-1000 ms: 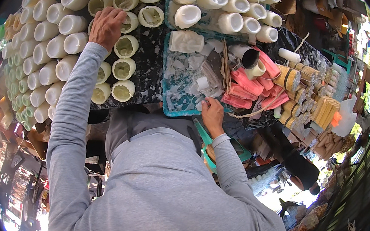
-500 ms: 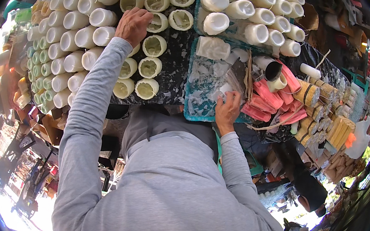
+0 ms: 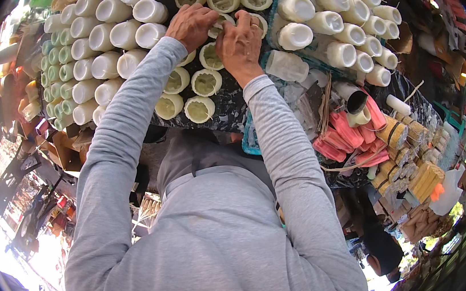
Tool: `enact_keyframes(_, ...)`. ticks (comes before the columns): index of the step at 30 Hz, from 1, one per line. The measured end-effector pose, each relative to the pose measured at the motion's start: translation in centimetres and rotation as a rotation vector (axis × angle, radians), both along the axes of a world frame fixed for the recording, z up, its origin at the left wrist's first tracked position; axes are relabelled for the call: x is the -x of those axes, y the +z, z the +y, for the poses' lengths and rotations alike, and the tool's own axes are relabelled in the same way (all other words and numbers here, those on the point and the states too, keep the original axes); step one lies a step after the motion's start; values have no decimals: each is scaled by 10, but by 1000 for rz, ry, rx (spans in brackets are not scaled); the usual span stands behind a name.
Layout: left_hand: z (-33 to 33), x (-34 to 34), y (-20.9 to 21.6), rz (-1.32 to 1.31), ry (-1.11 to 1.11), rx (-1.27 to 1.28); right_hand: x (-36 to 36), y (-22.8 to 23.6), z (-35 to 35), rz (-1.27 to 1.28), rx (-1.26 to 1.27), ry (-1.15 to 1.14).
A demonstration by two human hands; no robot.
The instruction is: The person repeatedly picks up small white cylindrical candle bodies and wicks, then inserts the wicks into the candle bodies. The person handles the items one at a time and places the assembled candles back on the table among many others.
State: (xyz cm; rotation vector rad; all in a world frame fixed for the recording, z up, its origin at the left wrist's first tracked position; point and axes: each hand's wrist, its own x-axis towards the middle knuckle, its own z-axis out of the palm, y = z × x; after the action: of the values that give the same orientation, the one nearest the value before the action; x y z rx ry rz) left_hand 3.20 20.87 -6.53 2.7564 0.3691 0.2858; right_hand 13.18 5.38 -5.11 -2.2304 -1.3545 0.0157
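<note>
Hollow pale wax cups with open tops and thin wicks stand in rows on the dark, flake-strewn tabletop. Both of my hands meet over one wax cup (image 3: 218,29) in the middle rows. My left hand (image 3: 192,26) is closed at its left side, fingertips pressed together by the rim. From the right, my right hand (image 3: 240,44) reaches over the same cup with bent, closed fingers; whatever they pinch is hidden. Another open wax cup (image 3: 211,57) stands just nearer to me, with a further cup (image 3: 206,82) in front of it.
Rows of white wax candles (image 3: 113,11) lie on the left, small green ones (image 3: 66,72) beyond them. A teal tray (image 3: 252,139) at right holds wax scraps; more white candles (image 3: 294,36) lie behind. Pink wax slabs (image 3: 341,132) and bundled yellow sticks (image 3: 392,132) sit farther right.
My right hand has left the teal tray and come up and left to the wax cup. My left hand has shifted slightly right to the same cup. The view has moved a little.
</note>
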Motion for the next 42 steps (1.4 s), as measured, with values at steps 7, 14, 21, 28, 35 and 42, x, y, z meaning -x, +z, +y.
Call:
enact_keyframes(7,-5,5,5,-66,-19,68,-5,-5,29,-34,367,17)
enact_keyframes(14,-2,7,13,-110,66,181,-19,16,20,-58,66,81)
enact_keyframes(21,-22,9,55,-102,267,1043,-24,73,-5,823,43,-141)
enact_keyframes(28,-111,60,90,-248,453,1245,18,117,-55,889,39,64)
enact_keyframes(35,-117,81,74,-249,554,1286,16,94,-58,978,171,179)
enact_keyframes(42,-85,65,55,-104,533,623,-29,46,12,181,99,309)
